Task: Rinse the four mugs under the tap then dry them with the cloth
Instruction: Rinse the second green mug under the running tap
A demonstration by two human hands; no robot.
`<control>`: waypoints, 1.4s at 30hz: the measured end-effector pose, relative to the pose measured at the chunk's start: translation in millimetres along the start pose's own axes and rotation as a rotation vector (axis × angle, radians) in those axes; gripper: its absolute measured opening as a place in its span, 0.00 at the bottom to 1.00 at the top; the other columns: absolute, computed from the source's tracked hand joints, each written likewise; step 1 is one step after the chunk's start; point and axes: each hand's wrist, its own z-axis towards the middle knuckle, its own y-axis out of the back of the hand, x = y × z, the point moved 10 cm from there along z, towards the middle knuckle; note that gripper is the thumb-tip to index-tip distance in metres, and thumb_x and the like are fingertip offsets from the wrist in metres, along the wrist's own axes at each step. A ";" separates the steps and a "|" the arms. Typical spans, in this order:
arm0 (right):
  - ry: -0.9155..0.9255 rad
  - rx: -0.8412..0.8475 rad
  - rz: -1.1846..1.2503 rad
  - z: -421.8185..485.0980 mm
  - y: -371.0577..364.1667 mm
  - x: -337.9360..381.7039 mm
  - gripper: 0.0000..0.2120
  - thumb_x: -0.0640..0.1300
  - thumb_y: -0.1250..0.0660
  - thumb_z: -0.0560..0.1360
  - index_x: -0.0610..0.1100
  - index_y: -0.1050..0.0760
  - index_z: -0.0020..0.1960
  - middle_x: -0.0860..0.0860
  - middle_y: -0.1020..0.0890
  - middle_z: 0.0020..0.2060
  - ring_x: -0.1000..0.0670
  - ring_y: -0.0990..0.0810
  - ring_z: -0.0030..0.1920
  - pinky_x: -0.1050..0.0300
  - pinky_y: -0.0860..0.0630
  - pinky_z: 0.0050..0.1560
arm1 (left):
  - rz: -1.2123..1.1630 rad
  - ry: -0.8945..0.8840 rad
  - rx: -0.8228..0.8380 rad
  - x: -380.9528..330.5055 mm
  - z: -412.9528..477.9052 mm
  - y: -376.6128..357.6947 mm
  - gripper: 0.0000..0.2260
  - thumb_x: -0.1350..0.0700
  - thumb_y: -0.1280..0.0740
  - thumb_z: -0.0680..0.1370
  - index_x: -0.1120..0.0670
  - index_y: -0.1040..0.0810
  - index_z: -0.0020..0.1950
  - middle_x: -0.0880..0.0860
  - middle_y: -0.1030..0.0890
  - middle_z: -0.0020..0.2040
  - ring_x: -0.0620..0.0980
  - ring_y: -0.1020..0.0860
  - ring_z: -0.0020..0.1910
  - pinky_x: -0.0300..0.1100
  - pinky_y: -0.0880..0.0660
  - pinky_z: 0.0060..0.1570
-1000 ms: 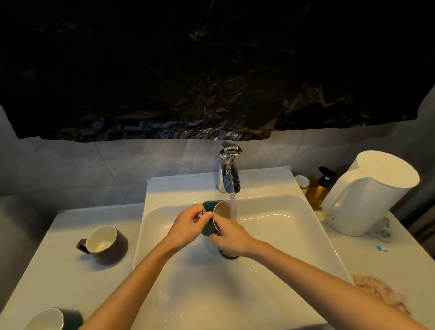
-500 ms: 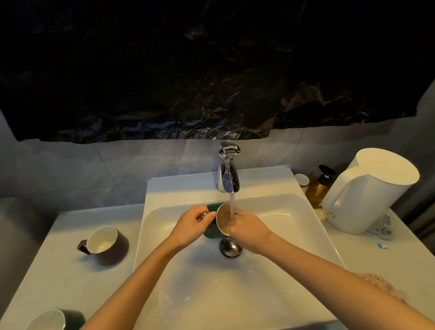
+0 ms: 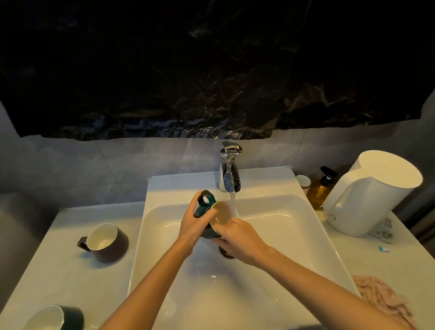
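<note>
While the tap (image 3: 230, 175) runs, your left hand (image 3: 193, 225) grips the green mug (image 3: 221, 212) tilted over the sink (image 3: 277, 237); right hand (image 3: 242, 238) clasps its rim.

Dim, warm yellow light falls from above on the sink (image 3: 277, 237) and desk (image 3: 54, 271), glinting on the tap (image 3: 232, 149). The far black sheet (image 3: 207, 65) sinks into darkness; wide-angle distortion bends the edges.
</note>
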 end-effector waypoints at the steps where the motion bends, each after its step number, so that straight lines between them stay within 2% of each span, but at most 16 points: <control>1: 0.052 0.030 -0.093 -0.6 -0.6 -4.2 0.15 0.47 0.35 0.78 0.42 0.26 0.62 0.43 0.19 0.56 0.41 0.23 0.56 0.48 0.26 0.56 | 0.048 -0.007 0.020 -1.0 1.9 -1.1 0.29 0.51 0.31 0.76 0.40 0.38 0.73 0.54 0.33 0.72 0.57 0.34 0.69 0.58 0.30 0.64; 4: 0.093 0.144 -0.337 3.7 -6.5 -15.4 0.16 0.46 0.36 0.78 0.40 0.26 0.63 0.43 0.20 0.59 0.42 0.27 0.64 0.50 0.31 0.64 | 0.066 -0.005 0.015 -2.8 3.6 -4.6 0.29 0.51 0.30 0.75 0.41 0.38 0.73 0.52 0.32 0.71 0.55 0.34 0.68 0.55 0.30 0.65; 8: -0.044 0.231 -0.038 13.4 -18.9 -3.0 0.15 0.40 0.38 0.77 0.39 0.31 0.63 0.41 0.21 0.54 0.42 0.22 0.50 0.50 0.22 0.49 | 0.032 -0.015 0.007 -4.7 6.5 -10.9 0.20 0.52 0.29 0.74 0.38 0.31 0.62 0.53 0.26 0.64 0.53 0.29 0.60 0.52 0.27 0.61; 11: 0.062 0.167 -0.239 7.1 -14.8 -14.8 0.17 0.40 0.35 0.75 0.39 0.27 0.63 0.42 0.21 0.56 0.41 0.26 0.60 0.49 0.24 0.56 | 0.120 -0.018 0.053 -6.6 8.9 -10.4 0.17 0.47 0.29 0.70 0.36 0.30 0.55 0.50 0.25 0.59 0.52 0.28 0.57 0.50 0.26 0.60; 13: 0.097 0.119 -0.384 7.6 -10.9 -23.3 0.19 0.44 0.34 0.76 0.39 0.28 0.65 0.42 0.21 0.58 0.41 0.27 0.63 0.49 0.24 0.58 | 0.133 -0.021 0.067 -8.5 12.4 -10.5 0.20 0.50 0.29 0.74 0.37 0.33 0.60 0.49 0.28 0.59 0.52 0.30 0.58 0.50 0.27 0.61; 16: 0.059 0.039 -0.171 16.7 -1.9 -9.4 0.19 0.39 0.38 0.78 0.39 0.36 0.68 0.40 0.21 0.52 0.40 0.20 0.48 0.51 0.23 0.42 | -0.002 0.030 0.028 -1.8 10.6 -8.9 0.29 0.52 0.31 0.76 0.41 0.39 0.74 0.50 0.31 0.67 0.54 0.32 0.65 0.53 0.29 0.62; 17: 0.035 0.038 -0.094 19.3 -1.8 -5.0 0.17 0.39 0.39 0.79 0.40 0.35 0.67 0.41 0.20 0.52 0.41 0.20 0.47 0.51 0.23 0.42 | -0.049 0.042 0.022 2.8 8.0 -8.7 0.30 0.52 0.32 0.77 0.42 0.41 0.75 0.51 0.33 0.69 0.55 0.33 0.66 0.54 0.28 0.60; 21: 0.001 0.093 0.129 9.6 -14.9 1.4 0.17 0.45 0.38 0.80 0.42 0.33 0.66 0.43 0.22 0.61 0.42 0.22 0.57 0.48 0.23 0.53 | -0.056 0.021 -0.023 15.9 1.6 -0.6 0.21 0.53 0.31 0.76 0.44 0.30 0.68 0.51 0.29 0.67 0.50 0.30 0.59 0.51 0.23 0.56; 23: 0.164 0.046 -0.078 1.9 -8.6 7.3 0.22 0.46 0.32 0.76 0.41 0.31 0.67 0.42 0.23 0.63 0.42 0.26 0.63 0.49 0.27 0.60 | 0.025 0.013 -0.044 18.6 4.8 3.7 0.19 0.51 0.30 0.75 0.45 0.27 0.65 0.52 0.27 0.66 0.50 0.30 0.59 0.53 0.25 0.61; 26: 0.222 -0.035 -0.294 7.3 -1.1 2.4 0.22 0.42 0.24 0.67 0.39 0.22 0.59 0.43 0.17 0.51 0.41 0.19 0.54 0.52 0.21 0.51 | -0.014 0.065 -0.037 21.1 4.7 0.3 0.22 0.50 0.30 0.75 0.44 0.29 0.68 0.50 0.29 0.65 0.52 0.30 0.62 0.55 0.26 0.61; 30: -0.002 0.141 0.017 18.6 -23.8 0.6 0.17 0.44 0.40 0.80 0.41 0.35 0.67 0.42 0.20 0.56 0.40 0.20 0.48 0.46 0.22 0.47 | -0.119 0.044 -0.051 20.9 3.5 -1.1 0.20 0.52 0.33 0.77 0.45 0.31 0.69 0.49 0.31 0.64 0.52 0.31 0.61 0.55 0.24 0.58; 32: 0.053 0.117 0.011 12.6 -19.6 2.5 0.19 0.47 0.39 0.80 0.41 0.36 0.68 0.41 0.23 0.60 0.41 0.22 0.55 0.47 0.23 0.54 | -0.025 0.018 -0.062 20.2 8.1 2.7 0.17 0.52 0.31 0.76 0.45 0.27 0.64 0.51 0.28 0.65 0.50 0.30 0.60 0.54 0.25 0.59; 35: 0.203 0.030 -0.299 10.8 -11.9 -6.8 0.23 0.46 0.34 0.76 0.39 0.33 0.69 0.40 0.25 0.64 0.40 0.33 0.69 0.46 0.29 0.66 | 0.044 0.027 -0.019 15.7 12.2 0.3 0.19 0.50 0.30 0.75 0.45 0.26 0.65 0.50 0.28 0.64 0.50 0.30 0.60 0.52 0.26 0.61; 37: 0.165 -0.010 -0.299 16.7 -9.9 -9.5 0.24 0.39 0.30 0.73 0.38 0.31 0.67 0.39 0.22 0.59 0.39 0.27 0.64 0.48 0.22 0.55 | -0.042 0.056 -0.011 15.1 12.3 -3.3 0.23 0.51 0.31 0.75 0.45 0.30 0.69 0.49 0.31 0.63 0.51 0.31 0.60 0.52 0.24 0.58; 39: 0.072 0.032 -0.165 21.1 -15.0 -1.6 0.20 0.40 0.33 0.76 0.39 0.31 0.66 0.40 0.20 0.55 0.39 0.21 0.54 0.48 0.21 0.48 | -0.113 0.050 -0.035 15.1 10.5 -3.3 0.23 0.52 0.32 0.76 0.45 0.32 0.71 0.48 0.32 0.62 0.51 0.32 0.61 0.49 0.23 0.52; 42: 0.044 0.093 0.016 13.5 -20.5 2.2 0.20 0.49 0.39 0.80 0.41 0.34 0.69 0.41 0.24 0.63 0.40 0.25 0.60 0.45 0.26 0.61 | -0.016 0.014 -0.053 18.7 13.2 1.8 0.19 0.53 0.30 0.75 0.47 0.27 0.65 0.51 0.28 0.64 0.53 0.30 0.63 0.53 0.24 0.58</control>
